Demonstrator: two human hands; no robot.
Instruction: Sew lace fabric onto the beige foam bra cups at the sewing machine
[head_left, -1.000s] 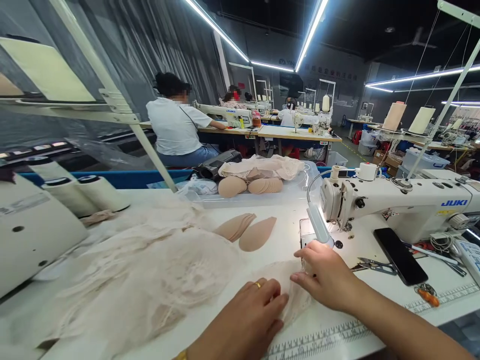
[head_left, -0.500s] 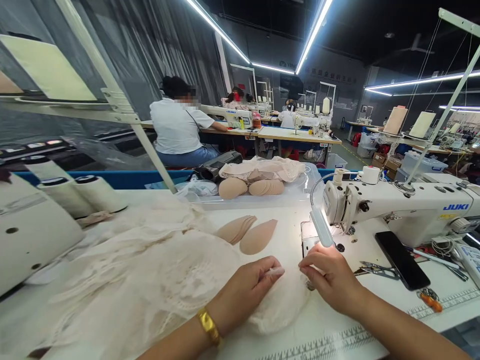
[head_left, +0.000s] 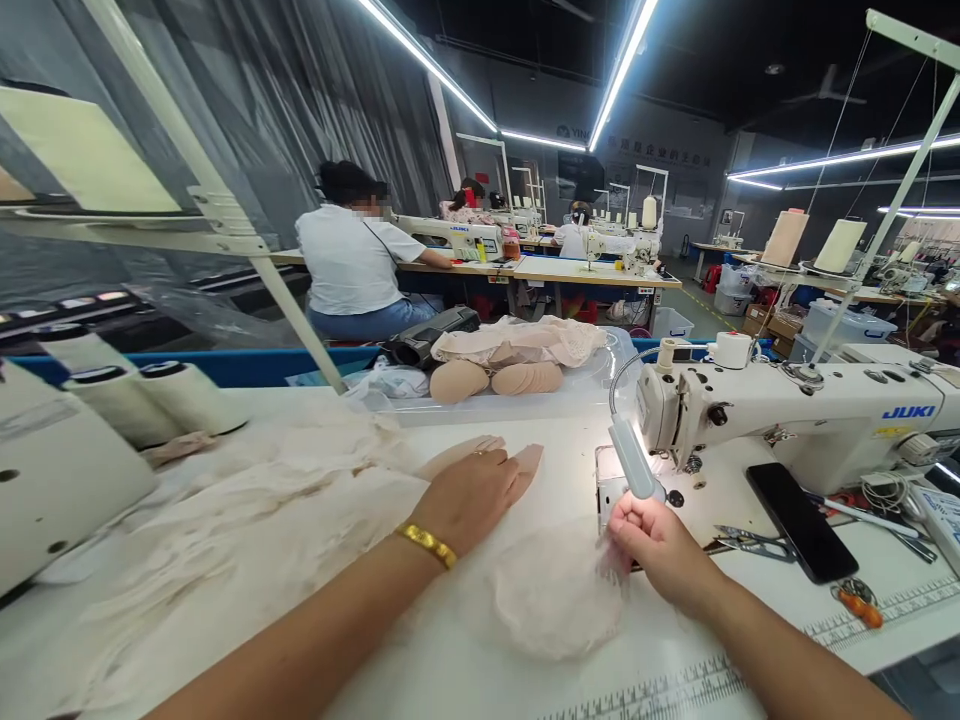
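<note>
My left hand (head_left: pixel 474 495), with a gold bracelet at the wrist, reaches over the beige teardrop-shaped pads (head_left: pixel 529 462) on the white table. Its fingers bend down out of sight, so their grip on a pad cannot be made out. Beside the sewing machine's needle area, my right hand (head_left: pixel 651 540) is closed, pinching the edge of a sheer cream fabric piece (head_left: pixel 555 590). That piece lies on the table between my forearms, slightly blurred. A grey lamp (head_left: pixel 632 458) shines just above my right hand.
Sheer cream fabric (head_left: pixel 247 560) is heaped at left. A white sewing machine (head_left: pixel 810 410) stands at right, with a black phone (head_left: pixel 801 522) and snips (head_left: pixel 754 541) before it. Behind, a clear plastic tray (head_left: pixel 592 385) holds round pads and lace. A co-worker (head_left: pixel 356 255) sits farther back.
My left hand has moved up and left from the cream fabric to the beige pads, partly covering them. My right hand has stayed near the machine, its fingers now more curled.
</note>
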